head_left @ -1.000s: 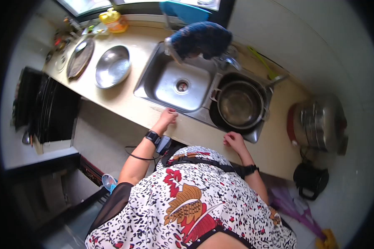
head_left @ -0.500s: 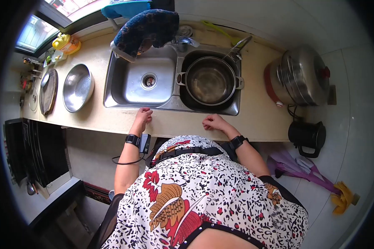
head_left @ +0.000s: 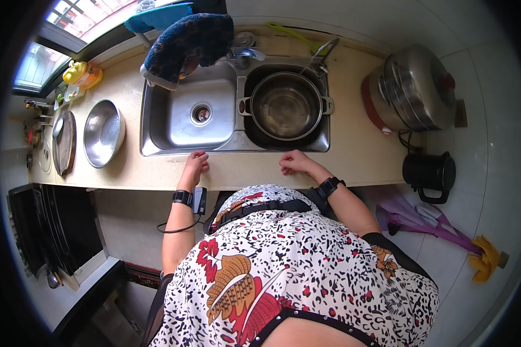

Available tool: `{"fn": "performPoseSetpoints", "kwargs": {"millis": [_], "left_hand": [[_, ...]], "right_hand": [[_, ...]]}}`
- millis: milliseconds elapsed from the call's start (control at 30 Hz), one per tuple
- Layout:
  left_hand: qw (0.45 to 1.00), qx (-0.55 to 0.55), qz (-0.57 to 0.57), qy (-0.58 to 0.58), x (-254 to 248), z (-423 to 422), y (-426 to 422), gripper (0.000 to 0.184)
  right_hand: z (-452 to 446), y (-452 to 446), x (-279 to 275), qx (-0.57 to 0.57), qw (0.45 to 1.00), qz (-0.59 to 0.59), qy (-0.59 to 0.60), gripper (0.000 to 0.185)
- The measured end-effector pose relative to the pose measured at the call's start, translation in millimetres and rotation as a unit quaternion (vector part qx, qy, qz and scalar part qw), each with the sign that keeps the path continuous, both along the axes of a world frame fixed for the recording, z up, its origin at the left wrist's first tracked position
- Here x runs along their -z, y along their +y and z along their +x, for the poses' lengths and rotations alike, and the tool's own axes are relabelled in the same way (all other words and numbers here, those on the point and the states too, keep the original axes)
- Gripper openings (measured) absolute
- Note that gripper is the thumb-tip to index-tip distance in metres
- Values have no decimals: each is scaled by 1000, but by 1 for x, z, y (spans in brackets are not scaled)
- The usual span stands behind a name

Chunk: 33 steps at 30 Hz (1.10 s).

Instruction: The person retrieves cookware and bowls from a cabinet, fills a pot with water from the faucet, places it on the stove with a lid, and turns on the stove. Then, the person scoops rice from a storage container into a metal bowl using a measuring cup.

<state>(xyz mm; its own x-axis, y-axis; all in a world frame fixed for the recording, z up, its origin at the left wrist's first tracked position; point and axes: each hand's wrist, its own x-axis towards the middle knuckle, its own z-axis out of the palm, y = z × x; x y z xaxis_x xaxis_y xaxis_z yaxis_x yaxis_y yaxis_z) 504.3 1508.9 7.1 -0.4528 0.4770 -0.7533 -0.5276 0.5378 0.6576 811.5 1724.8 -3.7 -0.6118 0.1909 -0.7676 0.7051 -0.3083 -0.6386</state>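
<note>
My left hand [head_left: 195, 164] rests at the counter's front edge, just below the left sink basin [head_left: 205, 130]. Its fingers are loosely curled with nothing in them. To the right, my right hand [head_left: 295, 162] is also curled closed and holds nothing I can see. It lies on the counter in front of the right basin. In that basin sits a two-handled metal pot [head_left: 286, 107] with some liquid in it. Neither hand touches the pot. A metal faucet [head_left: 246, 54] stands behind the basins.
A steel bowl [head_left: 104, 134] and a round wooden board [head_left: 65, 143] stand left on the counter. A dark blue cloth [head_left: 188, 43] hangs over the left basin's back. At right are a lidded steamer [head_left: 414, 89] and a black kettle [head_left: 428, 176]. A green utensil [head_left: 292, 33] lies behind the sink.
The camera view has shifted slightly, so the sink and counter sit a little further left and up. Both hands stay curled at the counter's edge.
</note>
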Motion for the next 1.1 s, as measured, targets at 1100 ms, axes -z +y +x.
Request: {"fn": "performPoseSetpoints", "kwargs": {"millis": [1100], "left_hand": [[997,61,-42,7,-5,-5,-3,32]], "right_hand": [[-5,7,-3,7,999,-43,-23,21]]}}
